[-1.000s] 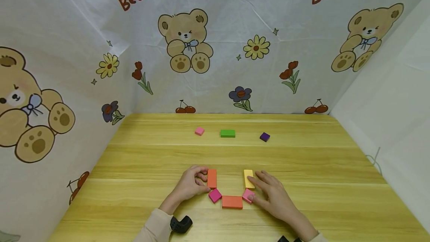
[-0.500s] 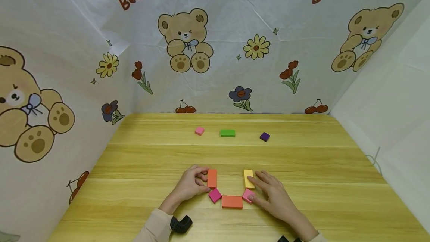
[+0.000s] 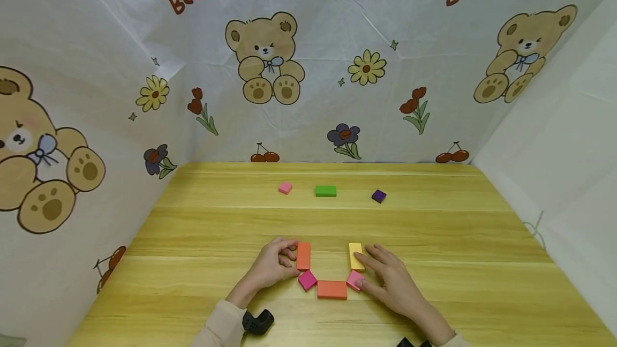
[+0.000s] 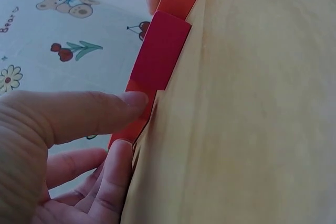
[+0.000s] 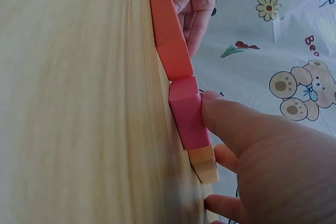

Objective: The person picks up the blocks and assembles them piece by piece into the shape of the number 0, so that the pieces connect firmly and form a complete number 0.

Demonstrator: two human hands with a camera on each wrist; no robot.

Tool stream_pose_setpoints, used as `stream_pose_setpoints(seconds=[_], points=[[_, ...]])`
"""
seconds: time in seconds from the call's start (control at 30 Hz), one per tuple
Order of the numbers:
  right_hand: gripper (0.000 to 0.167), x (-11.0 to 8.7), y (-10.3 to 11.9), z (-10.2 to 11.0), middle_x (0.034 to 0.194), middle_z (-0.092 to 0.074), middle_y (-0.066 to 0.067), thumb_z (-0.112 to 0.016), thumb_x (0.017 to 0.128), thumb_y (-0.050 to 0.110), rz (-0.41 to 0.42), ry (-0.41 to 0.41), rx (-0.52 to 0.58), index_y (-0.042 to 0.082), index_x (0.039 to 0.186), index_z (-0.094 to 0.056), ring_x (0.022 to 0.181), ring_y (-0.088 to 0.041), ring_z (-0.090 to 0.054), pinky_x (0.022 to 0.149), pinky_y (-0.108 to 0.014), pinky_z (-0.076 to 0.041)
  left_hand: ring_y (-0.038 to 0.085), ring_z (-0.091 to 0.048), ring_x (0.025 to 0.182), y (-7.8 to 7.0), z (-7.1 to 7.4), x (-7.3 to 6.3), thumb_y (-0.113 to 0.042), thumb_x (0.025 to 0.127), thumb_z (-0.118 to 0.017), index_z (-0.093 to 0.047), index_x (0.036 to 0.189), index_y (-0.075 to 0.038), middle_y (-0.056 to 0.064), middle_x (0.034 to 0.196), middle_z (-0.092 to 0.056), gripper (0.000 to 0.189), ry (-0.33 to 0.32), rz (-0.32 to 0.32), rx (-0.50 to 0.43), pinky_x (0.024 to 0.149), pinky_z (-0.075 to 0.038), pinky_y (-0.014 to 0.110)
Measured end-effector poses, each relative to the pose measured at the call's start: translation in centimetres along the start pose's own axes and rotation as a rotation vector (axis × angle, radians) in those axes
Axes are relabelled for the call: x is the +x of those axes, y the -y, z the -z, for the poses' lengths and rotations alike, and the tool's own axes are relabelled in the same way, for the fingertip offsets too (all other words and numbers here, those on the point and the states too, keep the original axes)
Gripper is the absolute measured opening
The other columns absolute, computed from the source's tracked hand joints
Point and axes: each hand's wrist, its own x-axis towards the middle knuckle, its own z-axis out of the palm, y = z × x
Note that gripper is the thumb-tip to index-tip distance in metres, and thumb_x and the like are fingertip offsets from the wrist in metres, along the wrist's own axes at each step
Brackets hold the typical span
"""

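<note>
In the head view, wooden blocks form a U on the table. An orange block (image 3: 303, 256) makes its left side; a magenta block (image 3: 307, 280) sits at the left corner. Another orange block (image 3: 331, 289) forms the bottom, a pink block (image 3: 355, 279) the right corner and a yellow block (image 3: 355, 255) the right side. My left hand (image 3: 271, 265) holds the left orange block by its outer side, thumb at the near end, index finger at the far end. My right hand (image 3: 392, 277) rests its index finger on the yellow block and its thumb against the pink one.
Farther back on the table (image 3: 434, 229) lie a small pink block (image 3: 285, 188), a green block (image 3: 325, 191) and a dark purple block (image 3: 378, 196). A bear-print cloth (image 3: 318, 122) hangs behind the table and along its left side.
</note>
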Motion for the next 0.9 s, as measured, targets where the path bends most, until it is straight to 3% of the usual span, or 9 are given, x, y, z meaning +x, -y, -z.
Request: stream_pose_setpoints(seconds=[0.17, 0.37, 0.5, 0.63, 0.9], points=[[0.053, 0.1, 0.1, -0.1, 0.136, -0.057, -0.019, -0.075, 0.084, 0.034, 0.001, 0.001, 0.005, 0.016, 0.132, -0.063, 0.131, -0.045, -0.046, 0.100, -0.067, -0.036, 0.017, -0.057, 0.093, -0.1, 0.0, -0.6, 0.006, 0.080, -0.071, -0.049, 0.139, 0.002, 0.013, 0.124, -0.054, 0.063, -0.014, -0.013, -0.022, 0.076, -0.053, 0.021], [0.053, 0.1, 0.1, 0.0, 0.136, -0.057, -0.020, -0.076, 0.083, 0.032, 0.004, -0.001, 0.002, 0.015, 0.132, -0.063, 0.131, -0.046, -0.046, 0.100, -0.067, -0.036, 0.025, -0.056, 0.106, -0.6, -0.7, -1.8, -0.009, 0.083, -0.076, -0.056, 0.135, -0.003, 0.011, 0.126, -0.054, 0.057, -0.139, -0.040, -0.035, 0.086, -0.052, 0.027], [0.053, 0.2, 0.2, 0.0, 0.137, -0.057, -0.019, -0.075, 0.084, 0.033, -0.001, 0.000, 0.001, 0.016, 0.132, -0.063, 0.131, -0.045, -0.046, 0.100, -0.067, -0.036, 0.032, -0.049, 0.125, -1.0, -1.5, -2.6, -0.023, 0.082, -0.079, -0.058, 0.135, -0.005, 0.011, 0.136, -0.051, 0.059, -0.215, -0.068, 0.029, 0.100, -0.046, 0.048], [0.052, 0.1, 0.2, 0.0, 0.137, -0.057, -0.019, -0.075, 0.084, 0.034, -0.002, -0.001, 0.003, 0.016, 0.132, -0.063, 0.131, -0.045, -0.046, 0.100, -0.067, -0.036, 0.041, -0.037, 0.137, -1.0, -2.3, -3.0, -0.031, 0.081, -0.079, -0.059, 0.134, -0.003, 0.016, 0.144, -0.047, 0.063, -0.253, -0.119, 0.144, 0.104, -0.034, 0.066], [0.052, 0.0, 0.0, 0.0, 0.137, -0.057, -0.018, -0.074, 0.085, 0.035, -0.004, -0.002, 0.004, 0.016, 0.132, -0.063, 0.131, -0.045, -0.046, 0.100, -0.067, -0.036, 0.044, -0.024, 0.145, -0.5, -2.9, -3.1, -0.039, 0.083, -0.076, -0.060, 0.134, -0.005, 0.013, 0.147, -0.046, 0.063, -0.243, -0.114, 0.239, 0.105, -0.024, 0.076]])
